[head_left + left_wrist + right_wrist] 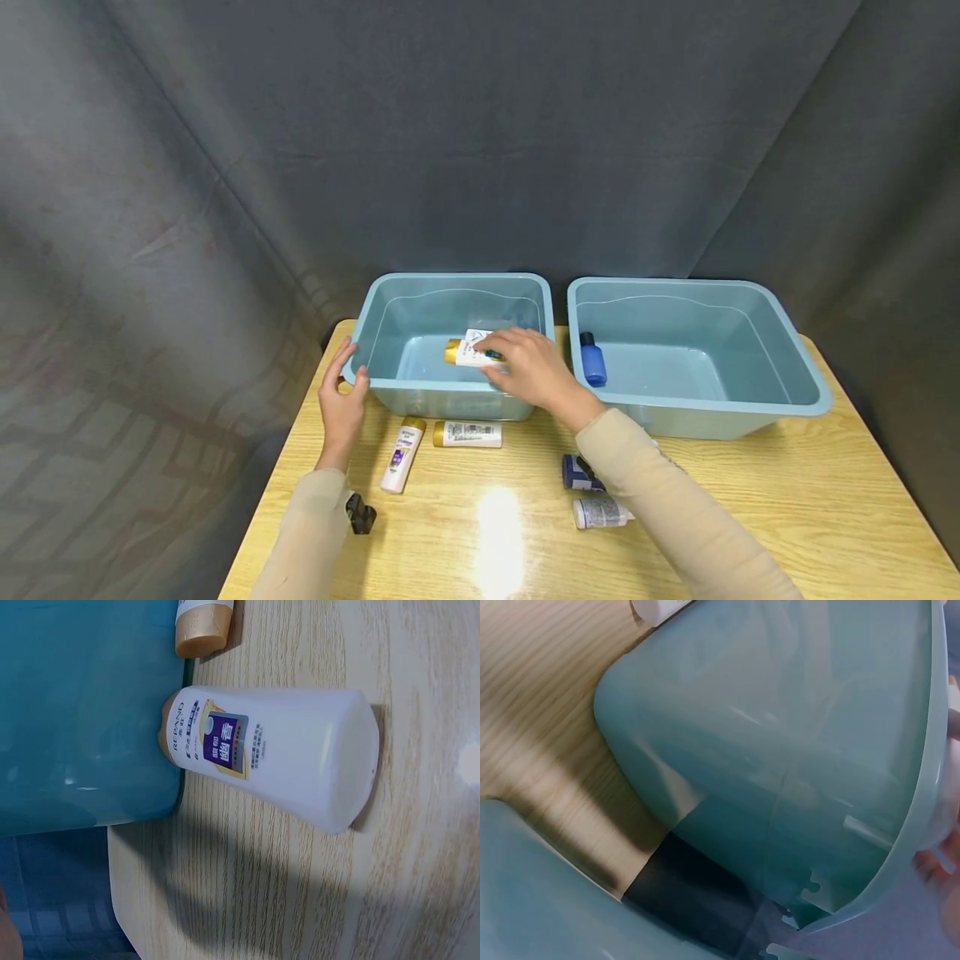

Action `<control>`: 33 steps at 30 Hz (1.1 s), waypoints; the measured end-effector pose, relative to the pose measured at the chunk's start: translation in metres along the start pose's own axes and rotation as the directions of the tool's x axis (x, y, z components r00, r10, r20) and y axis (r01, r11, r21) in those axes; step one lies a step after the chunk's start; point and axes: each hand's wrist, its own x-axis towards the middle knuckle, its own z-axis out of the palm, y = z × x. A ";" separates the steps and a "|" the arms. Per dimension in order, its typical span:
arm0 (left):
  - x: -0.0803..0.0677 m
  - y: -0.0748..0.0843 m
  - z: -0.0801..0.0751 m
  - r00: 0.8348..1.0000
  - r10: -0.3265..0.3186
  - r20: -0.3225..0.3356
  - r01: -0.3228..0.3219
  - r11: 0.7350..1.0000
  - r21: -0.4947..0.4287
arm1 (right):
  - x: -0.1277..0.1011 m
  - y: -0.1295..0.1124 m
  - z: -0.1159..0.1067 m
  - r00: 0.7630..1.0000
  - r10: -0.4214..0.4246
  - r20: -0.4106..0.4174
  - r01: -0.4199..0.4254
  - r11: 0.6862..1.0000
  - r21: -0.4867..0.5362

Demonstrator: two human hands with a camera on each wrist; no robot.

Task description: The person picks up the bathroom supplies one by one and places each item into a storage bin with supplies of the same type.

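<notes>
My right hand (531, 362) holds a white bottle with a gold cap (471, 354) over the left blue bin (461, 398). Part of the bottle is hidden behind my fingers, and another white item shows just behind it. My left hand (343, 412) is at the bin's front left corner, thumb and fingers spread apart about the rim. Near it on the table lie a white bottle with a purple label (255, 754) and a second gold-capped white bottle (471, 434). In the right wrist view the bin wall (780, 750) hides most of the right hand.
A second blue bin (720, 407) stands to the right, with a blue bottle (592, 363) inside. Under my right forearm lie a dark blue container (573, 472) and a white bottle (596, 512). A small black object (362, 514) is by my left wrist. Grey curtain (465, 150) hangs behind.
</notes>
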 end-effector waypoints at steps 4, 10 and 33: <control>0.001 -0.002 0.001 1.000 0.009 -0.004 -0.009 1.000 -0.012 | 0.004 0.002 -0.002 0.999 0.020 0.039 -0.021 0.999 0.039; 0.001 -0.001 0.002 1.000 0.002 -0.006 -0.002 1.000 -0.011 | 0.008 0.006 -0.001 0.993 0.060 0.103 -0.066 0.996 0.059; -0.009 0.041 -0.002 1.000 -0.017 0.018 0.017 1.000 -0.005 | 0.020 0.012 0.007 0.930 0.196 0.312 -0.228 0.971 0.070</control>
